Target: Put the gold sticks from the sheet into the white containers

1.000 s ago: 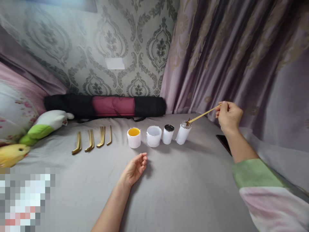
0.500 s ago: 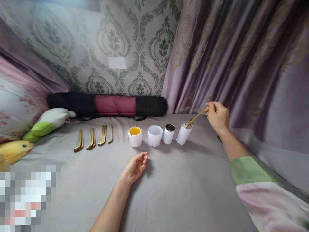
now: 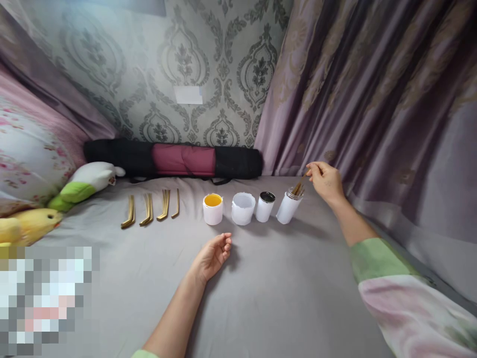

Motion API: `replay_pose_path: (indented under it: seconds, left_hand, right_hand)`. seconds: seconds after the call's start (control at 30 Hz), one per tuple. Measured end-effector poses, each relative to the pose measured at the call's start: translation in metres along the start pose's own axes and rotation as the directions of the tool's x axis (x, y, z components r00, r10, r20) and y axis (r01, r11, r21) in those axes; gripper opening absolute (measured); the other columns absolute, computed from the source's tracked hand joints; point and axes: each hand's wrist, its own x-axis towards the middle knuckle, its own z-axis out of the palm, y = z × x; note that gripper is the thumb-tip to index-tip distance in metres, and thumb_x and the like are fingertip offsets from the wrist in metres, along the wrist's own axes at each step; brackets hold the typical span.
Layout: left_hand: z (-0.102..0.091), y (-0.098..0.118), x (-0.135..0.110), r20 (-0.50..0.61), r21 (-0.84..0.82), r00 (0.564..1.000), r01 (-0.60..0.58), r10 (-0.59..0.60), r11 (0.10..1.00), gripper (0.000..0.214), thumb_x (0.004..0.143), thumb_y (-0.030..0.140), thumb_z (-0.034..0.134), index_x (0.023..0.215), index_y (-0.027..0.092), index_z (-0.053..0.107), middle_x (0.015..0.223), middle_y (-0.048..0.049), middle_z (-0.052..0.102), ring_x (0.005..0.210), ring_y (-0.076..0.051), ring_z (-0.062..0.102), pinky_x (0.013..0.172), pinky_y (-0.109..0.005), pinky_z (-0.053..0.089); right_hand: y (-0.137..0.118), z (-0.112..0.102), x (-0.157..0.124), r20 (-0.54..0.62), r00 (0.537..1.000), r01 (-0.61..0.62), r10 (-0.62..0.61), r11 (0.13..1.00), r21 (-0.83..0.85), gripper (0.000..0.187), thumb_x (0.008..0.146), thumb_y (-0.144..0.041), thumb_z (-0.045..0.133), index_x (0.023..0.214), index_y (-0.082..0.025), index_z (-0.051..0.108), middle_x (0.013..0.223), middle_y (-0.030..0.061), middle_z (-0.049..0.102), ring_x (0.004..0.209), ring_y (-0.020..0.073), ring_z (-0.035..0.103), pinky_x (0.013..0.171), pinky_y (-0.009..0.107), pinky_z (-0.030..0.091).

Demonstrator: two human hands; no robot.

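My right hand (image 3: pixel 325 181) is pinched on the upper end of a thin gold drinking straw (image 3: pixel 304 178), whose lower part is in a white-wrapped jar (image 3: pixel 286 209). Other gold straws (image 3: pixel 297 190) stick up from the jar's mouth beside it. My left hand (image 3: pixel 214 256) rests on the grey sheet, palm turned right, fingers loosely curled and nothing in them. In front of it stand a white-wrapped cup with a yellow inside (image 3: pixel 212 214), a wider translucent white cup (image 3: pixel 243 211) and a white-wrapped tin with a dark inside (image 3: pixel 263 211).
Bent gold straws (image 3: pixel 148 211) lie in separate groups on the left, with a lone one (image 3: pixel 176 204) at their right. Behind is a long black and maroon bag (image 3: pixel 182 159). Plush toys (image 3: pixel 85 181) lie at far left; a purple curtain (image 3: pixel 335 99) hangs at right.
My right hand has moved left and slightly down, closer to the jar, and less of its straw shows. My left hand stays on the sheet. The view has shifted slightly.
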Motion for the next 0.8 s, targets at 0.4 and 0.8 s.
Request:
replay_pose_path:
  seconds: [0.4,0.8]
  left_hand:
    - [-0.001,0.0,0.001,0.004,0.0,1.0,-0.004,0.004,1.0,0.011,0.077,0.016,0.053,0.086,0.01,0.056,0.068,-0.002,0.054,0.051,-0.005,0.049,0.043,-0.015,0.04]
    - [-0.001,0.0,0.001,0.004,0.002,1.0,-0.012,0.012,1.0,0.011,0.077,0.016,0.053,0.086,0.009,0.057,0.069,-0.0023,0.054,0.052,-0.005,0.049,0.045,-0.016,0.041]
  right_hand:
    - [0.015,0.017,0.002,0.022,0.999,0.048,-0.046,0.992,-0.12,0.025,0.077,-0.031,0.045,0.078,-0.018,0.067,0.075,0.0026,0.064,0.07,0.014,0.057,0.067,0.027,0.043]
    - [0.034,0.029,-0.004,0.085,0.989,-0.123,0.124,0.992,-0.019,0.024,0.072,-0.032,0.049,0.075,-0.017,0.069,0.07,0.0021,0.066,0.066,0.0154,0.058,0.064,0.028,0.044]
